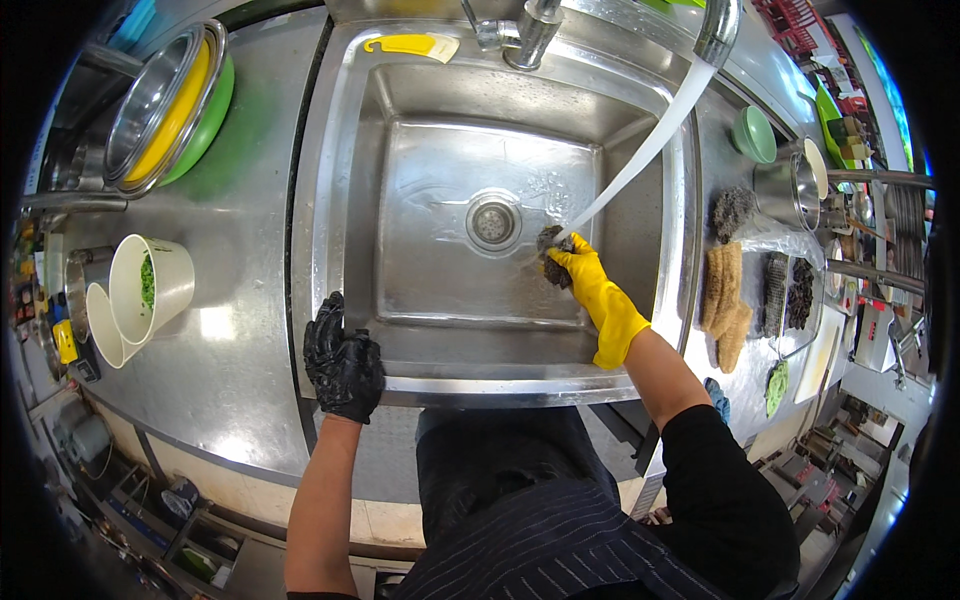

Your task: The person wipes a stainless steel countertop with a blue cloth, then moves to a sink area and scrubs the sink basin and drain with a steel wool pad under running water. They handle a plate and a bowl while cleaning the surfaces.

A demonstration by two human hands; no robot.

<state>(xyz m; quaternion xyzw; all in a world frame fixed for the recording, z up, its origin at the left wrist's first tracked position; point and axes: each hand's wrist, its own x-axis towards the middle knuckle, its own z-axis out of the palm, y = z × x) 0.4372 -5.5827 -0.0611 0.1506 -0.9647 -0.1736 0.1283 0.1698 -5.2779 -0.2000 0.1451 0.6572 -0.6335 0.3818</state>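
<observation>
A stainless steel sink lies before me, its round drain strainer near the middle of the basin. My right hand, in a yellow rubber glove, grips a dark steel wool scrubber low over the right part of the basin. Water pours from the faucet spout onto the scrubber. In a wet-looking black glove, my left hand rests on the sink's front left corner and holds nothing; its thumb stands apart from the fingers. A yellow-handled scraper lies on the back rim, left of the faucet lever.
Nested metal, yellow and green bowls lean at the back left. Cream tubs, one with chopped greens inside, stand on the left counter. To the right lie brown scrub pads, another scrubber, a wire basket and a green bowl.
</observation>
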